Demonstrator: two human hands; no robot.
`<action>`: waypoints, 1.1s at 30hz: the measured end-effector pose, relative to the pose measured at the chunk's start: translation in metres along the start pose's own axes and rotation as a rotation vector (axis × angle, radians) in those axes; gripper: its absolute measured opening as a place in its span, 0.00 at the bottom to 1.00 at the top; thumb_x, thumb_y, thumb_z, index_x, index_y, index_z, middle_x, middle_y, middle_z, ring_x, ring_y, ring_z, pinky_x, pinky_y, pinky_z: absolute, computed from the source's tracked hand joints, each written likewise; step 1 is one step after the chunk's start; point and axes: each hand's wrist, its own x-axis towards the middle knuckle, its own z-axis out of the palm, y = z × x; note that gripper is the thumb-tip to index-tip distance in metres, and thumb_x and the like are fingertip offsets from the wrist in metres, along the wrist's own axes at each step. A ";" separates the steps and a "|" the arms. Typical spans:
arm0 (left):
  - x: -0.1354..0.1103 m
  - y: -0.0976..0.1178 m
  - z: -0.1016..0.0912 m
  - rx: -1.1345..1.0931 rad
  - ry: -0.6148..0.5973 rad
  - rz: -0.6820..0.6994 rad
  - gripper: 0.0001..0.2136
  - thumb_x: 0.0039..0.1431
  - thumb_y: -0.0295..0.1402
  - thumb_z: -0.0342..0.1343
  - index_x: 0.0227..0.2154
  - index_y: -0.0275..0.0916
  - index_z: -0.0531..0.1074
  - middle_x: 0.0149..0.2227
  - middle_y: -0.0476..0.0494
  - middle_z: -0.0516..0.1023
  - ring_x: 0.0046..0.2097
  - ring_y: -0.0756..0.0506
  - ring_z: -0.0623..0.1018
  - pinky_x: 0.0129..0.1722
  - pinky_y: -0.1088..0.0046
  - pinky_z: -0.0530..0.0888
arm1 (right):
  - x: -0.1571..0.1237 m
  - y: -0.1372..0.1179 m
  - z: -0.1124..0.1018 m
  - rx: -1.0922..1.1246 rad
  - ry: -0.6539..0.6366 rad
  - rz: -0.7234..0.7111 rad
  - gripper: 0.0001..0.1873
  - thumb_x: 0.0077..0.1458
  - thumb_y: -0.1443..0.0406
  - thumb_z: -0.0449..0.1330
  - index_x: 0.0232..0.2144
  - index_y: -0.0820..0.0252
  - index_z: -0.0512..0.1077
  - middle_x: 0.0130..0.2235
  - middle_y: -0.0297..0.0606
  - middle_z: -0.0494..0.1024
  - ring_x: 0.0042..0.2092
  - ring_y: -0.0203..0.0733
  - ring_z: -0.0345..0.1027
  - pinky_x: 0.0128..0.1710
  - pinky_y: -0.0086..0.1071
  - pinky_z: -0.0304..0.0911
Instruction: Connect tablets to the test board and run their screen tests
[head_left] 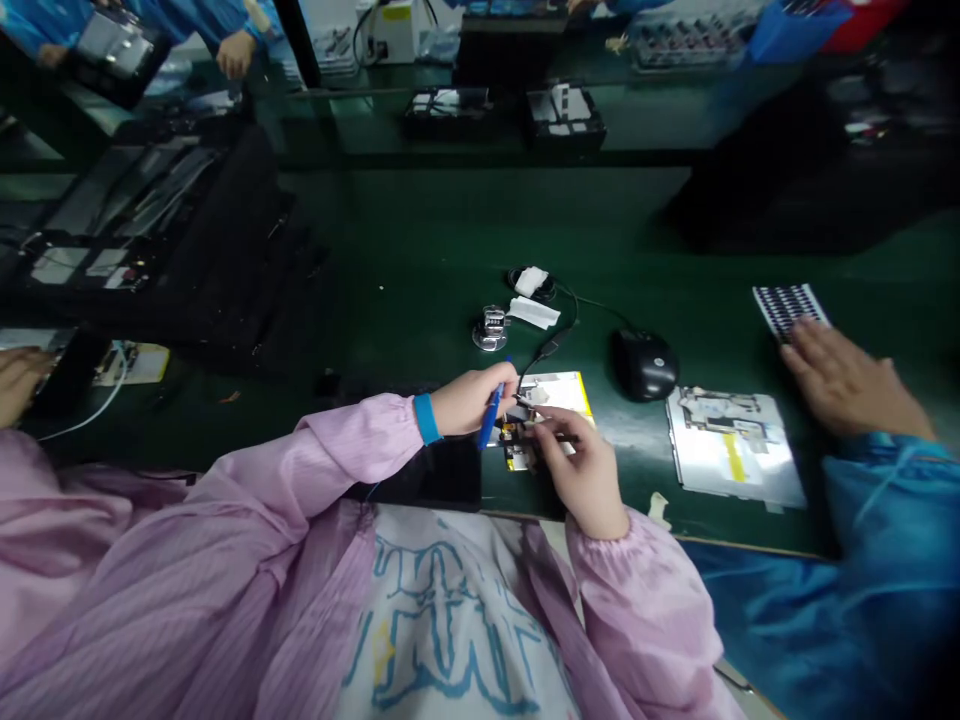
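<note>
My left hand (474,400), with a blue band at its wrist, is closed round a slim blue pen-shaped tool (491,418). A thin black cable (551,348) runs down to its fingertips. My right hand (589,470) faces it, thumb and fingers pinched together; what they grip is hidden. Both hands work over a flat electronic assembly (564,390) with a white and yellow panel and small dark parts along its near side. The fingers cover much of that near side. Left of the assembly lies a dark flat panel (442,470), partly under my left sleeve.
A black mouse (645,365) and a metal plate with parts (739,445) lie to the right. Beyond my hands are a small chrome object (491,328) and coiled cable. Black trays (225,250) are stacked left. A co-worker's hand (855,385) touches a label sheet (787,305).
</note>
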 end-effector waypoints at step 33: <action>0.006 -0.014 0.014 0.430 0.072 -0.118 0.03 0.50 0.25 0.53 0.25 0.38 0.65 0.26 0.51 0.73 0.33 0.48 0.70 0.49 0.63 0.58 | -0.007 0.025 0.004 -0.550 -0.151 -0.387 0.29 0.54 0.57 0.60 0.57 0.56 0.63 0.53 0.50 0.66 0.54 0.58 0.62 0.50 0.53 0.61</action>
